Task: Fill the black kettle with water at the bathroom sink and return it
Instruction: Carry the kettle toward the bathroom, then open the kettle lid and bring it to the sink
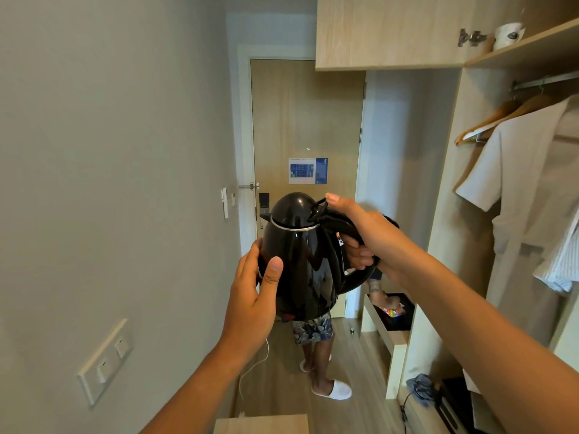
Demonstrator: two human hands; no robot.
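A: One black kettle (300, 255), lid closed, held upright in mid-air in a narrow hallway, in front of one wooden door (307, 120).

B: Two hands on it?

A: Two. Right hand (363, 236): fingers curled round the handle, thumb stretched along its top toward the lid. Left hand (253, 296): fingers spread flat, pressed against the kettle's left side, thumb lying on the front of the body.

B: Other items, counted?

A: One wall switch plate (105, 360) with two rockers, on the left wall. One open wardrobe (454, 183) on the right, holding two wooden hangers (498, 117) and one white robe (526, 195). One toilet-paper roll (507, 34) on the upper shelf. One second person (316, 339) beyond the kettle, mostly hidden by it, wearing two white slippers (335, 389). One white cable (253, 368) hanging below the left hand.
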